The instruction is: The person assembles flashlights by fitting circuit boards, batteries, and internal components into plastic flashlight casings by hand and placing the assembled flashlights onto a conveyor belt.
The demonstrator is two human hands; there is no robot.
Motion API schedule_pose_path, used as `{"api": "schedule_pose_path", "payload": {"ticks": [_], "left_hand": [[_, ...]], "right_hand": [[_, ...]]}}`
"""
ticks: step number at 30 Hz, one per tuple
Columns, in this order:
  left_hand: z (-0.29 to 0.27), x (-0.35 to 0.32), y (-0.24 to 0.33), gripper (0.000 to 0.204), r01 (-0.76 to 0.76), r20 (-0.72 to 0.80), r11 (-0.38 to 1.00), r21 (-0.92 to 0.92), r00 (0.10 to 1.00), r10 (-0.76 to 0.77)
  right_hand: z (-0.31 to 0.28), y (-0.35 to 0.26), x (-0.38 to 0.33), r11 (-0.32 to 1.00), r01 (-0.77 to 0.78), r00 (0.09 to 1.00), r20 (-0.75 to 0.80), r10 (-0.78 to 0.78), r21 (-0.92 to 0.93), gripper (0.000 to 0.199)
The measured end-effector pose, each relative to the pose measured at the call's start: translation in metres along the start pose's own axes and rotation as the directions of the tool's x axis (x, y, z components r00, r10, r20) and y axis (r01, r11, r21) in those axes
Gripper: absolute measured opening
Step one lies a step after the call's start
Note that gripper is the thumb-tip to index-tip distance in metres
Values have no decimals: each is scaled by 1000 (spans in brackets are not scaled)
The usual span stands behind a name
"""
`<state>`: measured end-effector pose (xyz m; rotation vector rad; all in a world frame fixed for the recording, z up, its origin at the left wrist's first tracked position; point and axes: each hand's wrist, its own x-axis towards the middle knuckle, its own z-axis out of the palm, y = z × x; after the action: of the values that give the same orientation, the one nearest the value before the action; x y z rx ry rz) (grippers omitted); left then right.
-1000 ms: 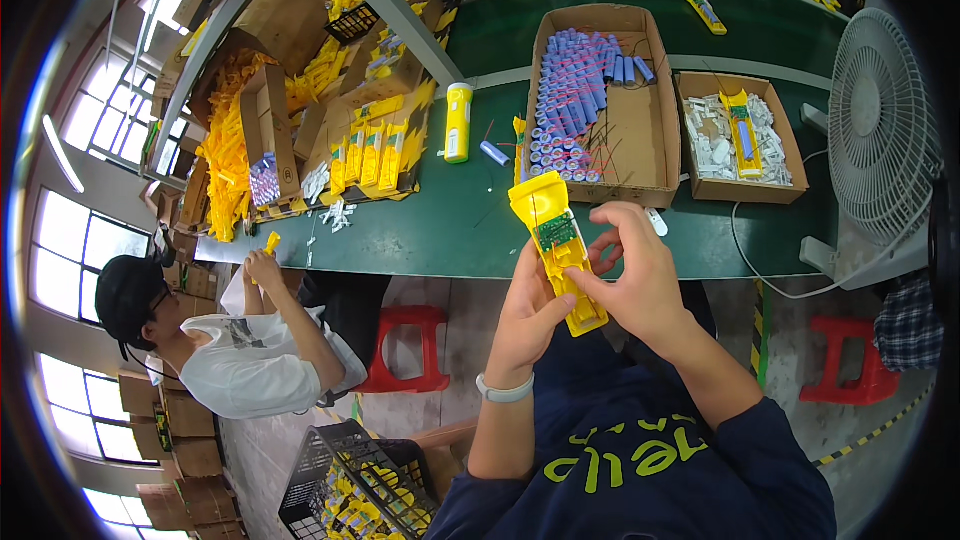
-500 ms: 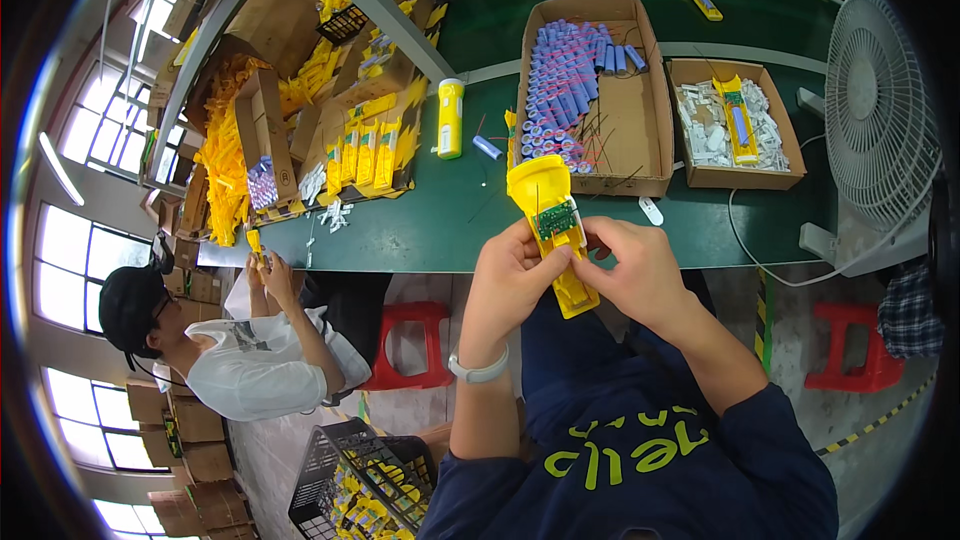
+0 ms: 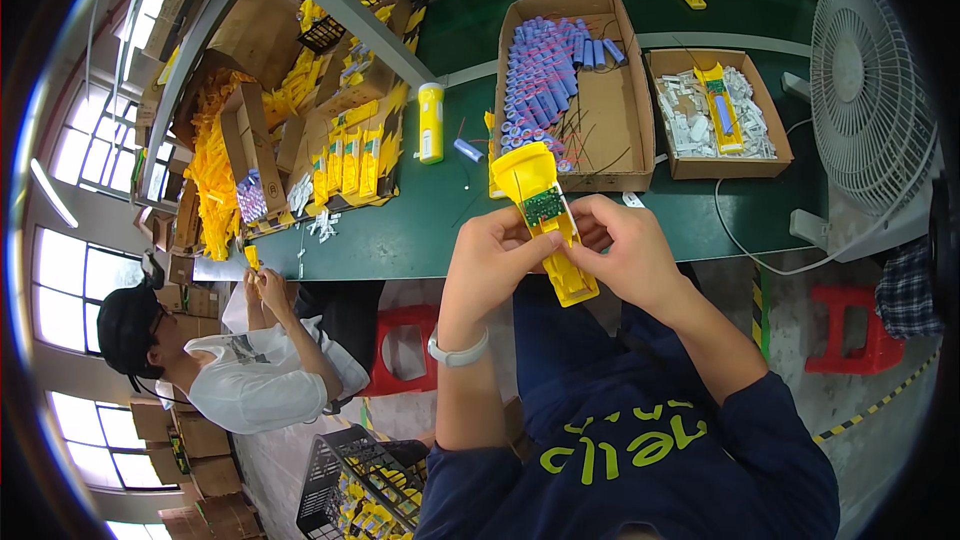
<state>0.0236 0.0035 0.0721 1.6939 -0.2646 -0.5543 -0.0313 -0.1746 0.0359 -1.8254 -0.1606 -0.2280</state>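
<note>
Both hands hold a yellow flashlight housing (image 3: pixel 527 177) above the near edge of the green workbench (image 3: pixel 460 230). Its wide head end points away from me, and a green circuit board (image 3: pixel 545 205) sits in its open side. My left hand (image 3: pixel 497 260) grips the left edge, thumb pressed near the board's lower end. My right hand (image 3: pixel 628 245) closes on the right edge, beside a white strip (image 3: pixel 571 223) along the housing. What lies under my fingers is hidden. Past the housing, a carton (image 3: pixel 630 140) contains rows of purple cylindrical battery cells (image 3: pixel 540 70) with thin wires.
A smaller box (image 3: pixel 735 168) of white parts carries another yellow housing (image 3: pixel 722 110). At right stands a white fan (image 3: pixel 868 90). A yellow flashlight (image 3: pixel 430 125) and loose cell (image 3: pixel 467 149) lie left of the carton. A co-worker (image 3: pixel 255 370) sits at left; below is a black crate (image 3: pixel 335 480).
The whole view has shifted slightly, with the bench scene sliding left. My right thumb has moved a little away from my left thumb; both hands still grip the housing.
</note>
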Motion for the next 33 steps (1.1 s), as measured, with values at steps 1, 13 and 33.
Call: {"api": "schedule_pose_path", "payload": {"ticks": [1,13,33], "left_hand": [[-1,3,0,23,19,33,999,-28,999,-18],[-3,16,-7,20,0,120,999,-45,993,5],[4,24,-8,15,-59,-59,993,105,996,65]], "right_hand": [[-2,2,1,1000,-2,1000,-3,2,-2,29],[-7,2,2,999,-45,999,6,45,28,34],[-10,14,8,984,-153,985,97,144,96,25]]}}
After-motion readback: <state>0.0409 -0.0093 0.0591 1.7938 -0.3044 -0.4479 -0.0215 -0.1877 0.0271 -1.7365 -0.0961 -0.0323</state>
